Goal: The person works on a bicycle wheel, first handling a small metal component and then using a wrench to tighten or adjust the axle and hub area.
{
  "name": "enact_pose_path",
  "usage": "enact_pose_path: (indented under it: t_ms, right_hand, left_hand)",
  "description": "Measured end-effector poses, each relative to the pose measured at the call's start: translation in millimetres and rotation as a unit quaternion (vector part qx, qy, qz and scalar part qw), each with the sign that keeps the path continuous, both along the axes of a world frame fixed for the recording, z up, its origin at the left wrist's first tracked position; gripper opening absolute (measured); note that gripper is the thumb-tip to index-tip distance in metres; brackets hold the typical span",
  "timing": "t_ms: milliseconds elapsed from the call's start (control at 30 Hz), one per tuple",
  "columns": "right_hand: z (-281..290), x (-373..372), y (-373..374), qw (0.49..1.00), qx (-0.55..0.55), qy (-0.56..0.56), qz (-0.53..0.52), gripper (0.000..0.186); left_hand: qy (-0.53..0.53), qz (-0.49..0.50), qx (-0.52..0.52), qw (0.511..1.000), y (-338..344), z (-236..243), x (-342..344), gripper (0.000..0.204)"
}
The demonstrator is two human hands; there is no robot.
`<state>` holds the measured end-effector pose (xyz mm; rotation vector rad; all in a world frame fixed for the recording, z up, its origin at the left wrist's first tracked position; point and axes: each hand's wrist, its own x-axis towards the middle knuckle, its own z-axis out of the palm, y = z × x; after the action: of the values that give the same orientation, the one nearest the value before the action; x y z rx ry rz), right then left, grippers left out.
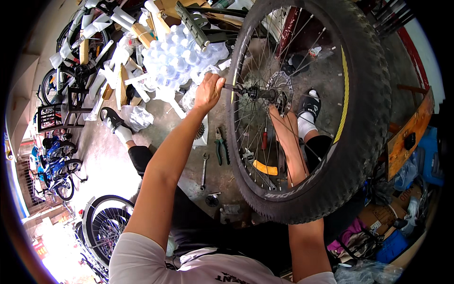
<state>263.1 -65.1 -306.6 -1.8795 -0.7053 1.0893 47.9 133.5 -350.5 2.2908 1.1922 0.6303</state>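
A large bicycle wheel with a knobby black tyre (362, 109) stands upright before me, with a disc rotor (279, 81) at its hub (257, 94). My left hand (210, 91) is closed on a thin black tool (229, 88), reaching to the hub's left end. My right hand (281, 122) reaches behind the spokes to the hub's right side, its fingers mostly hidden. On the concrete floor below lie green-handled pliers (221, 146), a wrench (204, 170), a red-handled tool (265, 139) and a cassette (200, 130).
Bottled water packs (175, 57) and packing scraps fill the back. Several bicycles (61, 163) and a dark chair (61, 111) stand at left, another wheel (106, 222) at lower left. At right are a wooden board (406, 132), blue cases (430, 156) and cardboard boxes (383, 217).
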Motion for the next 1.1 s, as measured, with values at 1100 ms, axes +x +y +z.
enact_pose_path:
  t_ms: [1100]
  right_hand:
    - [-9,1,-3,0.998,0.053,-0.018,-0.024,0.047]
  left_hand:
    - [-0.065,-0.119,0.146,0.980,-60,182,74,0.048]
